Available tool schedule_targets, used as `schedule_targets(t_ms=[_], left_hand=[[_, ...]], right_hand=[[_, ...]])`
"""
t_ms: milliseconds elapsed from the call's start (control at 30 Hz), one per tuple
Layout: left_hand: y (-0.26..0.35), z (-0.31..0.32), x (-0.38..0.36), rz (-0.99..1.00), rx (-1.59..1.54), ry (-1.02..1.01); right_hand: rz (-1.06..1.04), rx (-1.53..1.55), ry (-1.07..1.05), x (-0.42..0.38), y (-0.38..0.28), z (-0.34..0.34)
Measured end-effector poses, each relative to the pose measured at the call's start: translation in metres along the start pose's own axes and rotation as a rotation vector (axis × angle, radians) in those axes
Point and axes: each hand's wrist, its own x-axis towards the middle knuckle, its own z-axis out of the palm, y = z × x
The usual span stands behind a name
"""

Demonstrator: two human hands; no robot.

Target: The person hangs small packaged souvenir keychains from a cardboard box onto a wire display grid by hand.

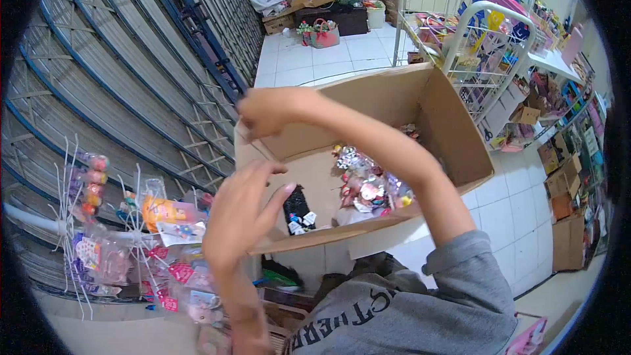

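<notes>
A large open cardboard box (453, 125) stands before me. My right arm reaches across it, and my right hand (271, 112) is at its far left corner, the fingers curled downward and smeared by motion. Over the box's left edge is my left hand (244, 213), open, thumb apart from the fingers, back of the hand toward me. Just right of its thumb, a black packet (298, 207) with white tags lies inside the box. Small plastic-wrapped trinkets (369, 190) are heaped further right on the box floor.
Left of the box, a white rack (62, 227) carries hanging packaged goods (172, 213) close to my left forearm. A folding metal gate (131, 79) runs behind it. A white wire cart (460, 39) full of goods stands behind the box, with small cartons (566, 240) along the right.
</notes>
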Motion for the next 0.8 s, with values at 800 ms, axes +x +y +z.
schedule_targets(t_ms=[800], left_hand=[[-0.190,0.355,0.136,-0.614,-0.376,-0.449]], right_hand=[[0.693,0.227,-0.140,-0.143,0.247,0.269]])
